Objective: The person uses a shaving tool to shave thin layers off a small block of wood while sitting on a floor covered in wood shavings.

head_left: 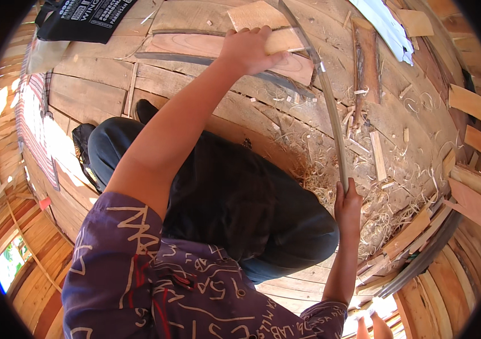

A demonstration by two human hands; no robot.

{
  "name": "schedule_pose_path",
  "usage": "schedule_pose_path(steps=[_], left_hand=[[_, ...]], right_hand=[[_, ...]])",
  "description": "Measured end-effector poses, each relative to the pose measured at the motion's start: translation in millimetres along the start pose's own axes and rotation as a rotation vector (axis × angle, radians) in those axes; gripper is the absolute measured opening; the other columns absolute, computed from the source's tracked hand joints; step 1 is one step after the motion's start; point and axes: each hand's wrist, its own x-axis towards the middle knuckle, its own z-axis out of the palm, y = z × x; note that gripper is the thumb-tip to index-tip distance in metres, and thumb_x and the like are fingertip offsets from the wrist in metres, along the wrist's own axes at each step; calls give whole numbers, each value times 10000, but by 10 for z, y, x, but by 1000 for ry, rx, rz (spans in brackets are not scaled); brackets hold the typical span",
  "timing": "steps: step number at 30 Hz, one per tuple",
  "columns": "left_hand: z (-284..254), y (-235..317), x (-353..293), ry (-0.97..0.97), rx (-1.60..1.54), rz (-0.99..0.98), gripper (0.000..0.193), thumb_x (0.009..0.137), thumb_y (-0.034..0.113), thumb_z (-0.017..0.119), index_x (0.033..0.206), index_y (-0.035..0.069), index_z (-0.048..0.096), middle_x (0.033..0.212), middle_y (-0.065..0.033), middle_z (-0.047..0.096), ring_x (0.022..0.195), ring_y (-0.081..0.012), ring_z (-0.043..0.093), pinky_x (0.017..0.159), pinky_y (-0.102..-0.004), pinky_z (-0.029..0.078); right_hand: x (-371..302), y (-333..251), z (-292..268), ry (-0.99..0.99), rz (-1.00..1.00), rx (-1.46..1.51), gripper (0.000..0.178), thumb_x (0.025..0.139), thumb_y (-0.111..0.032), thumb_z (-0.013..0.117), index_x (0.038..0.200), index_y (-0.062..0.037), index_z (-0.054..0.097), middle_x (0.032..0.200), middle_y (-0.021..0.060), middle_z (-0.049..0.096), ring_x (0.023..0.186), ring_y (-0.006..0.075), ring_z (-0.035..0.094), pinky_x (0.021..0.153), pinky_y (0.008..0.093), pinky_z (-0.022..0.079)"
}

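Observation:
My left hand [249, 50] is closed over a small pale wooden board [284, 40], thumb along its near edge. This piece lies over a longer pinkish plank [187, 44] on the floor. At the board's right end, a long narrow grey blade [331, 101] crosses close by; whether it touches the wood I cannot tell. Its near end is in my right hand [348, 202], fingers wrapped round it beside my right knee. The far end runs out past the top of the picture. What kind of blade it is does not show clearly.
Curled shavings [387, 206] and offcuts litter the plank floor to the right. A bark-edged wood strip [367, 62] and a white sheet [384, 25] lie at the far right. Stacked boards [478, 104] line the right wall. A black printed bag [85, 20] sits far left.

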Motion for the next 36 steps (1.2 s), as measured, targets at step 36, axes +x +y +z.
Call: schedule_pose_path(steps=[36], left_hand=[[18, -42, 4, 37, -10, -3, 735, 859, 690, 544, 1229, 54, 557, 1024, -192, 702, 1018, -344, 663, 949, -505, 418]], right_hand=[[-515, 390, -181, -116, 62, -2, 149, 993, -157, 564, 1020, -11, 549, 614, 233, 575, 559, 411, 615, 495, 473, 430]])
